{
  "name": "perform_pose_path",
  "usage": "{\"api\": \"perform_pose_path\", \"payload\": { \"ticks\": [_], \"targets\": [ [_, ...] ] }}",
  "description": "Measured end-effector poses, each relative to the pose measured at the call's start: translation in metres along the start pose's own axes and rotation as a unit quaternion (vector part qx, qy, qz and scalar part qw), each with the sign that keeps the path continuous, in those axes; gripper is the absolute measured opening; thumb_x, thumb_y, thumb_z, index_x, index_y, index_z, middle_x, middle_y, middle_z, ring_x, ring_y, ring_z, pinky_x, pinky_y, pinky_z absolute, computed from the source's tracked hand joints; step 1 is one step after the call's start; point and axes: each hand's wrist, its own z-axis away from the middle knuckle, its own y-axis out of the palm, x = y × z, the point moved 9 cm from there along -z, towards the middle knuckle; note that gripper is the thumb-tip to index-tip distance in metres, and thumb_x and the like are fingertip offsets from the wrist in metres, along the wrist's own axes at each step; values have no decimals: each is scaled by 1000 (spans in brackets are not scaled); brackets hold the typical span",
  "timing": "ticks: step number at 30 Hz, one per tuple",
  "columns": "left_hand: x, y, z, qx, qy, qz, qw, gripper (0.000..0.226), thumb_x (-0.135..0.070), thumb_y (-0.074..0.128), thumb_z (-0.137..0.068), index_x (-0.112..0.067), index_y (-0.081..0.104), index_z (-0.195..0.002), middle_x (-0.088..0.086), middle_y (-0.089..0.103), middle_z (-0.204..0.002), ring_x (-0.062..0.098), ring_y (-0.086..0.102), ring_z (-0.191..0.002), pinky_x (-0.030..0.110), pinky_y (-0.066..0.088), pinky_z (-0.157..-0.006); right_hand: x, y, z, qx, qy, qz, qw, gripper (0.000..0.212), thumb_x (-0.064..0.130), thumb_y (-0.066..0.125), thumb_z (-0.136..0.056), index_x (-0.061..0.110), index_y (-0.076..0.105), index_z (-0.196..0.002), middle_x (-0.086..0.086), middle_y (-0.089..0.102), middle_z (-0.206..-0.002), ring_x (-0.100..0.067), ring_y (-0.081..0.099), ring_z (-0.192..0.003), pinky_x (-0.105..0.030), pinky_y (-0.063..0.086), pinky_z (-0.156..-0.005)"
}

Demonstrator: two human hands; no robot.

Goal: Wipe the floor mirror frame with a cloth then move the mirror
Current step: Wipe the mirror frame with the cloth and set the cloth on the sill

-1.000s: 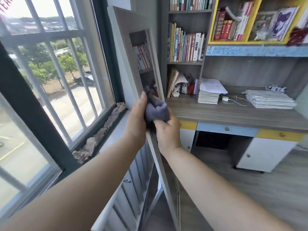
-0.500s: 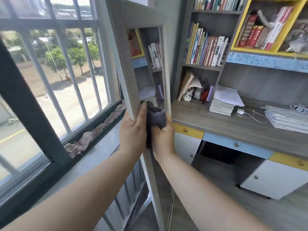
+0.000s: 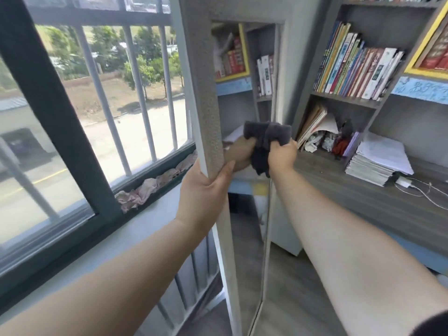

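Grey cloth (image 3: 269,134) bunched in my right hand (image 3: 282,157), pressed to the right edge of the mirror frame (image 3: 206,93), my left hand (image 3: 202,192) gripping its left edge, barred window (image 3: 48,98) alongside.

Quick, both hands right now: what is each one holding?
Left hand: grips the left rail of the mirror frame.
Right hand: holds the grey cloth, bunched at the frame's right edge.
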Motion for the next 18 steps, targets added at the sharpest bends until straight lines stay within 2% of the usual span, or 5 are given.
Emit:
{"api": "perform_pose_path", "payload": {
  "ticks": [3, 7, 12, 16, 18],
  "targets": [
    [-5, 1, -2, 10, 17, 0, 1000, 26, -32, 59, -90, -20, 72, -108, -10, 75, -102, 1, 68, -99, 16, 53, -83, -7, 3, -11, 6, -20, 1, 1000, 49, 22, 52, -67, -5, 64, -107, -29, 61, -115, -17, 55, -92, -38, 52, -86],
    [-3, -2, 0, -13, 12, -14, 1000, 6, -26, 63, -90, -22, 65, -87, -18, 65, -73, -11, 62, -69, 6, 45, -62, -7, -3, 20, -9, -3, 7, 1000, 26, 7, 53, -80, -4, 62, -101, -25, 58, -113, -21, 55, -94, -30, 47, -80],
    [-4, 0, 3, -16, -9, -1, 1000, 32, -13, 61, -95, -20, 49, -68, -22, 53, -47, -4, 53, -47, 8, 38, -46, -24, -13, 109, 13, 47, -110, 993, 26, -2, 55, -82, 9, 47, -105, -14, 56, -99, -23, 56, -90, -31, 47, -81],
    [-5, 0, 2, -28, -3, -3, 1000, 33, -33, 62, -86, -17, 43, -66, -9, 44, -56, 16, 45, -55, 30, 38, -53, -16, -18, 173, 81, 49, -149, 984, 24, 12, 59, -70, 22, 54, -90, -23, 57, -100, -21, 56, -85, -35, 48, -76],
    [-5, -2, 2, -40, 0, -9, 999, 31, -36, 59, -82, -16, 42, -66, -7, 42, -59, 15, 41, -57, 28, 36, -54, -10, -17, 197, 125, 36, -158, 979, 24, 12, 61, -70, 32, 60, -83, -27, 55, -107, -22, 56, -87, -39, 48, -77]
  ]
}}
